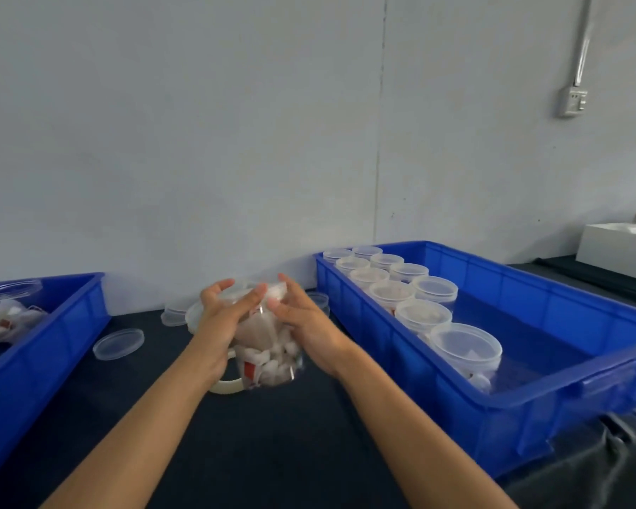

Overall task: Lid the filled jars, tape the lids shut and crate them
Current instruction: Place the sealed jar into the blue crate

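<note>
A clear plastic jar (268, 356) packed with white sachets is held above the dark table, tilted toward me. My left hand (217, 321) wraps its left side and top. My right hand (302, 321) presses on the right side near the lid (274, 290), which sits at the jar's mouth. A roll of clear tape (228, 386) lies on the table beneath my left wrist. The blue crate (529, 394) on the right holds several lidded jars (423, 315) in two rows along its left side.
A second blue crate (34, 361) at the left holds loose sachets (4, 321) and a lid. Spare lids (118, 343) lie on the table behind the jar. A white box (617, 247) stands at the far right against the wall.
</note>
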`<state>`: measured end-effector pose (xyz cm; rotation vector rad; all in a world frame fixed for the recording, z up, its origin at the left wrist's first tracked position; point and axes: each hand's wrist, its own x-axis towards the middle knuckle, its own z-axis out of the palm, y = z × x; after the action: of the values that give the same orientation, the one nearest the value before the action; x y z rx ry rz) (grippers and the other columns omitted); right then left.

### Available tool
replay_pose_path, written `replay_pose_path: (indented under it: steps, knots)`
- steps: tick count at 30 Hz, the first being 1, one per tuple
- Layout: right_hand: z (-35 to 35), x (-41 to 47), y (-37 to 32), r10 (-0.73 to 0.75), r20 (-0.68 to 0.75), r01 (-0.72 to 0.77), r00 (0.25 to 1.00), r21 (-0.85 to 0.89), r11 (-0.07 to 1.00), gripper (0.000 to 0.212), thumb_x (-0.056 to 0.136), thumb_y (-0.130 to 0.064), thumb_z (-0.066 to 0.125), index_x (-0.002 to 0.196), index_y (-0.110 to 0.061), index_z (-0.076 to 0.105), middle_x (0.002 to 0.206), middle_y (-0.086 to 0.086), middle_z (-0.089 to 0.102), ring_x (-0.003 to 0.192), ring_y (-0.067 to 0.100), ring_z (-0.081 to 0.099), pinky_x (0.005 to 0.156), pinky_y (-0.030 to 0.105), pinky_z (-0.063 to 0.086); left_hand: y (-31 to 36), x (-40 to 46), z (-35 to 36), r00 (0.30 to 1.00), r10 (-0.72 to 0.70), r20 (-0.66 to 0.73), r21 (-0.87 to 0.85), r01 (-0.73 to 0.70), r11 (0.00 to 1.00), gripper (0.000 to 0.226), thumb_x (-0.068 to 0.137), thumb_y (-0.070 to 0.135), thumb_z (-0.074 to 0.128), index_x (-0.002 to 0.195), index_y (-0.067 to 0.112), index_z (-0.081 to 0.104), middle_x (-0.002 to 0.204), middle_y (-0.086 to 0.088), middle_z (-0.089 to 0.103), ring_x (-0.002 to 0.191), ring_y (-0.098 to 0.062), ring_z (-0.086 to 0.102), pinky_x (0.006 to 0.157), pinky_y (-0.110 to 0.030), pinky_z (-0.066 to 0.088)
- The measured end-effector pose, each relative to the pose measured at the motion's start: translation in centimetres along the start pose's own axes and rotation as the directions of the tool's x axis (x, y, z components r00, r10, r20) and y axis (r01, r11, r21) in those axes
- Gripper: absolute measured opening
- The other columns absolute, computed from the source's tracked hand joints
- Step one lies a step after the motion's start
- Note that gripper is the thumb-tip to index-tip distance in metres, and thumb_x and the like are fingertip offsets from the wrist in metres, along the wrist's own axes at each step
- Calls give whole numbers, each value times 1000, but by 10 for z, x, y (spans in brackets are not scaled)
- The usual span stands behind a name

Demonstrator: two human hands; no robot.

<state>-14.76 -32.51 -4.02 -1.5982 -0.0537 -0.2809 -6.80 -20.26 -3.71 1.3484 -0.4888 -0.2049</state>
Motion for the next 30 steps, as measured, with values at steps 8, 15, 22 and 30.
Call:
replay_pose_path:
  steps: [8,15,22,30]
  knots:
    - [-41,-18,-48,-151,-160,80,975,-383,920,115,71,-7,83,151,-26,2,125,12,58,114,25,59,102,41,47,27,-7,69,985,44,166,11,-47,999,111,43,54,78,137,24,26,123,-10,55,109,-25,61,87,-35,52]
    - [-101,-41,-76,-339,-328,169,882,-451,876,107,69,2,81,148,-31,16,99,-9,54,76,0,63,57,5,46,44,-4,131,927,179,329,179,-247,952,93,70,57,70,146,20,31,143,-8,41,127,-24,49,104,-40,46]
    - [-170,-57,-83,-397,-459,88,795,-560,824,101,67,-7,84,146,-34,26,137,7,41,116,21,50,83,26,46,38,9,197,884,232,406,207,-336,919,56,92,31,64,142,14,44,143,-5,45,125,-23,52,108,-42,43]
    - [-214,-69,-63,-383,-609,-47,695,-570,820,96,67,-14,86,145,-27,32,132,1,38,113,15,46,83,28,42,13,14,250,868,174,465,158,-275,948,52,95,29,61,143,18,44,144,-3,48,128,-21,49,109,-41,40]
